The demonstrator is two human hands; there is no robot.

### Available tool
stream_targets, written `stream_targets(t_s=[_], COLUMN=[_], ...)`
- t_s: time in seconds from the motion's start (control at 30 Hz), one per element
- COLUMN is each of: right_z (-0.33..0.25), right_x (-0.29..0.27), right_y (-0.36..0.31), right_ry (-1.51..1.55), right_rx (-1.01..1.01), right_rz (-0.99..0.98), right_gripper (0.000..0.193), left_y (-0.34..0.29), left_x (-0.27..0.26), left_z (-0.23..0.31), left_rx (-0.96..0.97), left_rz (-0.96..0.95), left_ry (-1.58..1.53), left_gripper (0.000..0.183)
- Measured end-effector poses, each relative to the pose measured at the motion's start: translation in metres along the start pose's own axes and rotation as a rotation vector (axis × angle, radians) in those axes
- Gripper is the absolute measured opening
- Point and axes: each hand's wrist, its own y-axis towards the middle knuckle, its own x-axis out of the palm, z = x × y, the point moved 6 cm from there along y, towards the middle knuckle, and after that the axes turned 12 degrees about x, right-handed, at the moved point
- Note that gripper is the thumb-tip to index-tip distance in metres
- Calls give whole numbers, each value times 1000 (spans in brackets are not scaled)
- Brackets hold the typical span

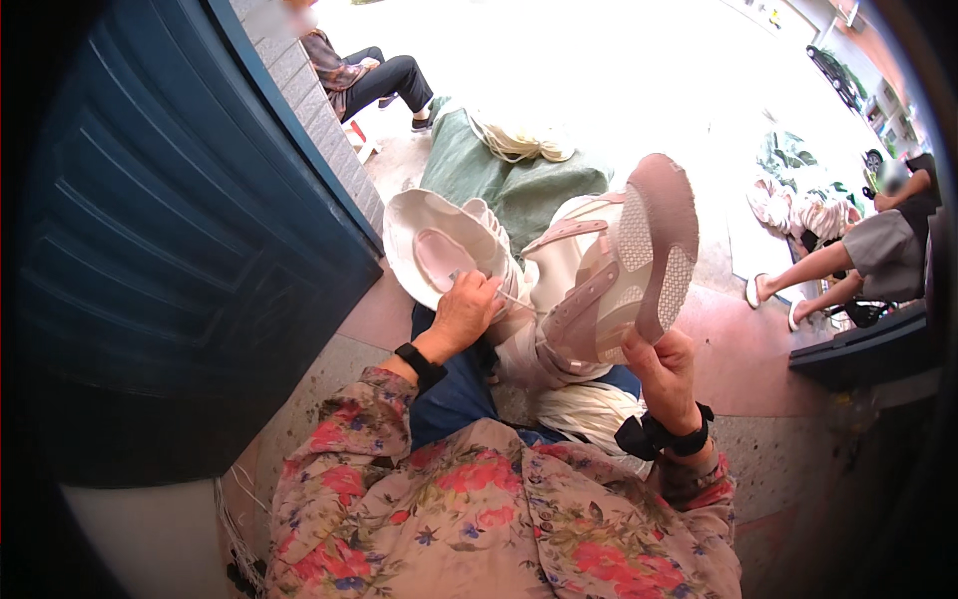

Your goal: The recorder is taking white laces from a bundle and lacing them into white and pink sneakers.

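Observation:
My right hand (664, 364) grips the lower end of a pink and white shoe (594, 275), which is tilted so its patterned sole faces right. A row of eyelets runs along the shoe's pink strip. My left hand (467, 311) is closed, and a thin white lace (516, 299) stretches from its fingers toward the shoe. Just beyond that hand is a white, cupped shoe piece (411, 222) with a pink oval inside. Other pale shoe pieces crowd between my hands, partly hidden. A bundle of white laces (589, 409) rests at my lap.
A green sack (469, 155) with a bundle of pale laces (524, 145) on top lies ahead. On the left stands a dark blue door (200, 230). One person (389, 80) sits at the far left, another (883, 255) at the right, near a white pile (798, 205).

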Motion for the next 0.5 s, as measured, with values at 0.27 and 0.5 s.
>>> stream_targets(t_s=[0.27, 0.5], right_z=[-10, -14], right_x=[-34, -44], right_y=[25, 42], right_ry=[357, 435], right_rx=[40, 43], right_rz=[64, 16], right_gripper=[21, 22], left_y=[23, 36], left_x=[21, 29], left_z=[-22, -20], left_rx=[-54, -106], left_rz=[-100, -117], left_ry=[-582, -304], left_gripper=[11, 13])
